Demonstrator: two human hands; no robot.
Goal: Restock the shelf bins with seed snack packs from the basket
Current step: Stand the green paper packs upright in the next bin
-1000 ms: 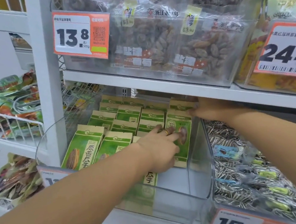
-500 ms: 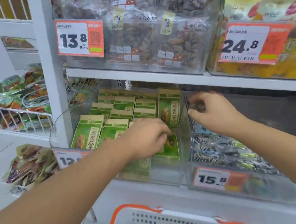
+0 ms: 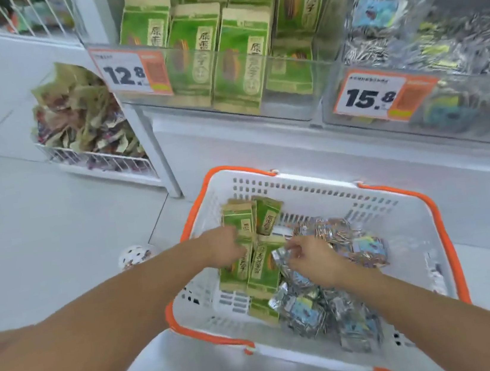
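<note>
Both hands reach into the white basket (image 3: 325, 193) on the floor. The left hand (image 3: 225, 245) curls on a green seed pack (image 3: 242, 266) (blurred); the right hand (image 3: 312, 257) pinches a neighbouring pack's corner. Green packs fill the clear shelf bin (image 3: 295, 107) above.

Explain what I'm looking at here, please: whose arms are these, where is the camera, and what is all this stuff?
There is no machine here. A person wears a camera on the head, so you look down along their own bare arms. On the floor stands a white basket with an orange rim. In it lie green seed packs and silvery packs. The left hand reaches onto the green packs, and the right hand lies at their edge beside the silvery ones; the picture is too blurred to tell whether either has gripped a pack. Above is a clear shelf bin of the same green packs, tagged 12.8, and beside it a bin of silvery packs, tagged 15.8.
</note>
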